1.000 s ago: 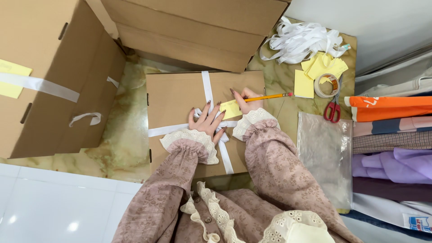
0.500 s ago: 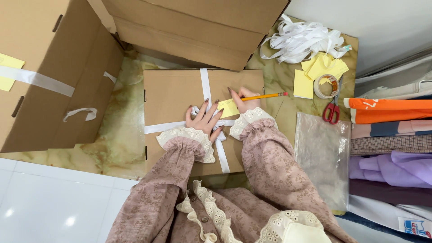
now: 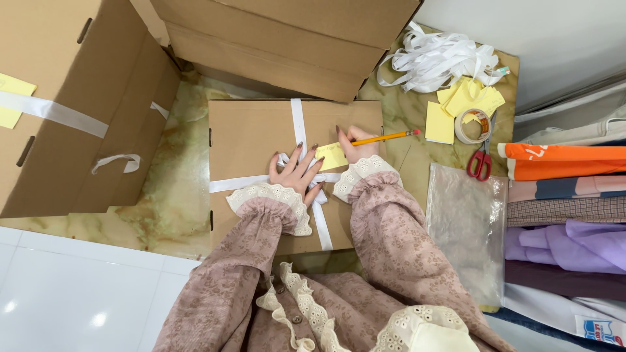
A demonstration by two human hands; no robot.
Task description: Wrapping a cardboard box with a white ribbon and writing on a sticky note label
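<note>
Labelling step, by the look of it. Flat cardboard box [image 3: 261, 137] tied with white ribbon [image 3: 298, 124] sits mid-worktop. Left hand [image 3: 297, 173], fingers spread, presses yellow sticky note [image 3: 332, 156] at the ribbon crossing. Right hand [image 3: 355, 140], at the note's 2 o'clock, pinches yellow pencil [image 3: 385, 137], tip on the note. Next move calls for steady paper.

Single head-worn view, looking steeply down at close range; the ribbon-tied flat box [image 3: 261, 140] sits centre, the person's sleeves entering from 6 o'clock.
</note>
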